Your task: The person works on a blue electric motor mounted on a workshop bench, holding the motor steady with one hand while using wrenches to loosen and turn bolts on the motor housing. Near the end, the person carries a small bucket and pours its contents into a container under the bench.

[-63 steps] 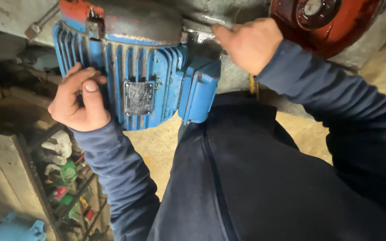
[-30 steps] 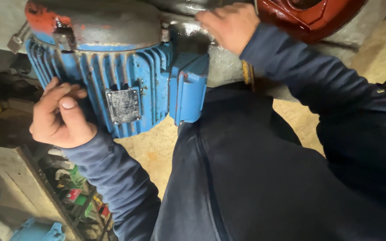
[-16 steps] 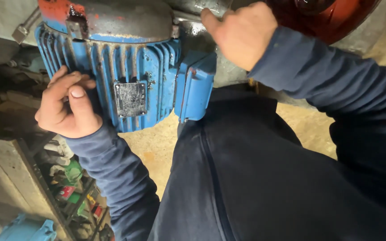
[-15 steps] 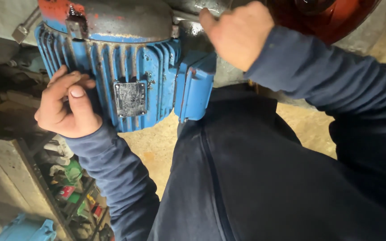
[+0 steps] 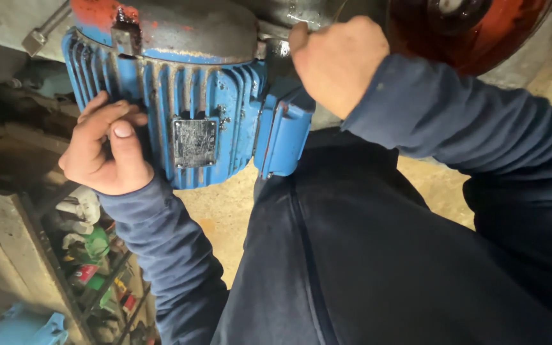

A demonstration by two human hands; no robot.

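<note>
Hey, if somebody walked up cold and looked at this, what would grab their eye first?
The ribbed blue electric motor at upper left, with a grey end cap, patches of orange paint and a dull metal plate on its side. The left hand presses against its fins, while the right hand is closed in a fist at the top by the motor's blue terminal box. A dark red round part sits at upper right.

Your motor housing (image 5: 161, 96) is ribbed blue with orange-red paint at the top and a dull grey nameplate (image 5: 194, 142). Your sleeves (image 5: 455, 121) are navy; the round part (image 5: 480, 32) is dark red.
</note>
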